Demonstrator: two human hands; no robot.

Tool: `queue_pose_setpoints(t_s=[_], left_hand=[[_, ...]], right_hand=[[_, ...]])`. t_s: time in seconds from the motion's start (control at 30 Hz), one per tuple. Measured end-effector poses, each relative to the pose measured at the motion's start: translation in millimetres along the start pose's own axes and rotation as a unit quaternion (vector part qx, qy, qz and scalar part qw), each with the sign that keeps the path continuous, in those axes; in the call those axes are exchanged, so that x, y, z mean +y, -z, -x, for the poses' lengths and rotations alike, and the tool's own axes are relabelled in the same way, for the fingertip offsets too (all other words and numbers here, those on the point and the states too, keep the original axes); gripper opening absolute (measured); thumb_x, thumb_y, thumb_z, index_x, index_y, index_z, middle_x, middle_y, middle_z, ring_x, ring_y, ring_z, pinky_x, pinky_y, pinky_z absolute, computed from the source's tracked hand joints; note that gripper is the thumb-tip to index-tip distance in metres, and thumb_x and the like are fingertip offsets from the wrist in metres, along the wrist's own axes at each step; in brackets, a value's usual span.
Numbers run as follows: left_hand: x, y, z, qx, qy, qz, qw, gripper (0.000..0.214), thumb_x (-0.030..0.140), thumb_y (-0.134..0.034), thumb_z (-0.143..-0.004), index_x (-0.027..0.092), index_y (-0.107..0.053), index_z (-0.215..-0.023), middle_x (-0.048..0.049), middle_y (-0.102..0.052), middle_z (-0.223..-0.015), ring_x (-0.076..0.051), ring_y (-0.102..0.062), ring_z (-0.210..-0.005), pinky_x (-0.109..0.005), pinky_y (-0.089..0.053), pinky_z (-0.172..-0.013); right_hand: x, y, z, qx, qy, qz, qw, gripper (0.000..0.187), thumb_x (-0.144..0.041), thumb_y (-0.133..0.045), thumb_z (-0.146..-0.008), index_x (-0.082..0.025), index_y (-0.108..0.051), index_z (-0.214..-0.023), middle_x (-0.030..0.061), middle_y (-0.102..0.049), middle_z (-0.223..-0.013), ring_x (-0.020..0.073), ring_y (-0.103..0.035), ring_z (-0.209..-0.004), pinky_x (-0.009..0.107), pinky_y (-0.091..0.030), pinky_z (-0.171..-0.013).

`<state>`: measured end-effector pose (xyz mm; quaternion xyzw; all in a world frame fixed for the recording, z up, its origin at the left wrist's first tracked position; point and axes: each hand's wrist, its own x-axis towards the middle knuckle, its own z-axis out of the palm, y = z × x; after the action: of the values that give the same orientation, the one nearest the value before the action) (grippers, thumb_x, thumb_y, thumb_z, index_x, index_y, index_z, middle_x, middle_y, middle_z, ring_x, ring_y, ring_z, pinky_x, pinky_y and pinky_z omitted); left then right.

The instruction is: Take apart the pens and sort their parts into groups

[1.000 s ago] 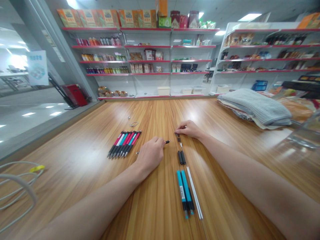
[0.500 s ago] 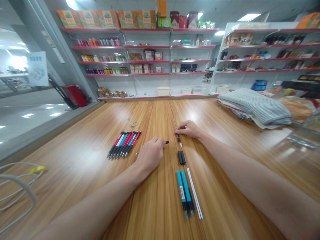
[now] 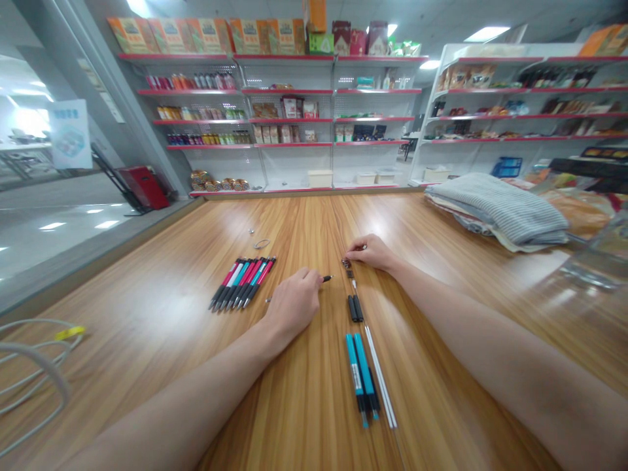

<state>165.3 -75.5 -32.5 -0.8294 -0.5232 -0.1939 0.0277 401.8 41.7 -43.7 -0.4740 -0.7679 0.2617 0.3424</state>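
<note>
The wood-grain tabletop [image 3: 171,275] is cut off at my near edge. Mid-table, my left hand [image 3: 296,296] has its fingers around a pen [image 3: 327,279]; farther right, my right hand [image 3: 370,252] pinches narrow, on what I can't tell. The pen's middle is hidden; its black end points right. Tiny parts [image 3: 349,273] nearby defy identification.

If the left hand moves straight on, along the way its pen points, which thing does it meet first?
Most likely the small dark parts on the table, close to the right hand. The height of the pen is unclear, so it might pass above them.
</note>
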Motion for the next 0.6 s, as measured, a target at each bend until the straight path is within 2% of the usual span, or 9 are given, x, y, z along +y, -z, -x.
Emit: queue_pose_setpoints(t_s=[0.1, 0.2, 0.3, 0.4, 0.43, 0.5, 0.6], left_hand=[[-1, -0.7, 0, 0.001, -0.004, -0.001, 1.0, 0.029, 0.028, -0.031, -0.095, 0.018, -0.057, -0.087, -0.0074, -0.06, -0.088, -0.019, -0.059, -0.081, -0.029, -0.04, -0.069], [0, 0.4, 1, -0.001, -0.015, 0.015, 1.0, 0.027, 0.025, -0.034, -0.094, 0.017, -0.059, -0.089, -0.0075, -0.059, -0.089, -0.018, -0.058, -0.08, -0.029, -0.042, -0.069], [4, 4.0, 2, 0.006, -0.064, 0.05, 0.997, 0.027, 0.023, -0.035, -0.094, 0.017, -0.061, -0.097, -0.0074, -0.057, -0.091, -0.016, -0.057, -0.082, -0.027, -0.043, -0.071], [9, 7.5, 5, 0.023, -0.136, 0.068, 0.988, 0.028, 0.025, -0.036, -0.095, 0.021, -0.06, -0.108, -0.006, -0.055, -0.092, -0.015, -0.054, -0.082, -0.026, -0.044, -0.074], [10, 8.2, 6, 0.028, -0.158, 0.068, 0.985, 0.029, 0.025, -0.036, -0.095, 0.023, -0.059, -0.113, -0.0055, -0.055, -0.093, -0.014, -0.054, -0.082, -0.026, -0.044, -0.074], [12, 8.6, 8, 0.034, -0.197, 0.063, 0.978, 0.031, 0.023, -0.037, -0.095, 0.028, -0.056, -0.119, -0.0045, -0.055, -0.093, -0.013, -0.053, -0.082, -0.026, -0.044, -0.074], [16, 8.9, 10, 0.039, -0.237, 0.047, 0.969, 0.031, 0.022, -0.037, -0.095, 0.028, -0.057, -0.118, -0.004, -0.056, -0.091, -0.013, -0.053, -0.08, -0.025, -0.044, -0.072]], right_hand=[[1, 0, 1, 0.094, -0.041, -0.055, 0.993, 0.022, -0.035, -0.071, -0.06, -0.014, -0.071, -0.063, 0.0009, -0.062, -0.057, 0.0114, -0.05, -0.055, 0.024, -0.036, -0.054], [-1, 1, 13, 0.198, -0.072, -0.086, 0.974, 0.03, -0.042, -0.063, -0.068, -0.013, -0.068, -0.069, 0.0001, -0.056, -0.055, 0.01, -0.044, -0.051, 0.024, -0.033, -0.05], [-12, 3, 43, 0.228, -0.085, -0.108, 0.964, 0.036, -0.046, -0.054, -0.077, -0.012, -0.066, -0.077, -0.0022, -0.045, -0.051, 0.0087, -0.034, -0.045, 0.025, -0.026, -0.044], [-37, 1, 85, 0.159, -0.057, -0.141, 0.976, 0.039, -0.05, -0.051, -0.082, -0.014, -0.065, -0.076, -0.002, -0.042, -0.053, 0.0091, -0.034, -0.047, 0.025, -0.025, -0.044], [-47, -1, 98, 0.131, -0.048, -0.124, 0.982, 0.04, -0.051, -0.049, -0.084, -0.015, -0.066, -0.076, -0.001, -0.044, -0.055, 0.0097, -0.037, -0.049, 0.025, -0.027, -0.046], [-66, -6, 119, 0.121, -0.036, -0.072, 0.989, 0.045, -0.052, -0.043, -0.088, -0.016, -0.065, -0.072, -0.0005, -0.044, -0.055, 0.0106, -0.039, -0.05, 0.026, -0.027, -0.047], [-85, -15, 132, 0.058, 0.034, 0.035, 0.997, 0.047, -0.051, -0.043, -0.088, -0.017, -0.056, -0.058, -0.0004, -0.043, -0.052, 0.0107, -0.038, -0.05, 0.027, -0.027, -0.049]])
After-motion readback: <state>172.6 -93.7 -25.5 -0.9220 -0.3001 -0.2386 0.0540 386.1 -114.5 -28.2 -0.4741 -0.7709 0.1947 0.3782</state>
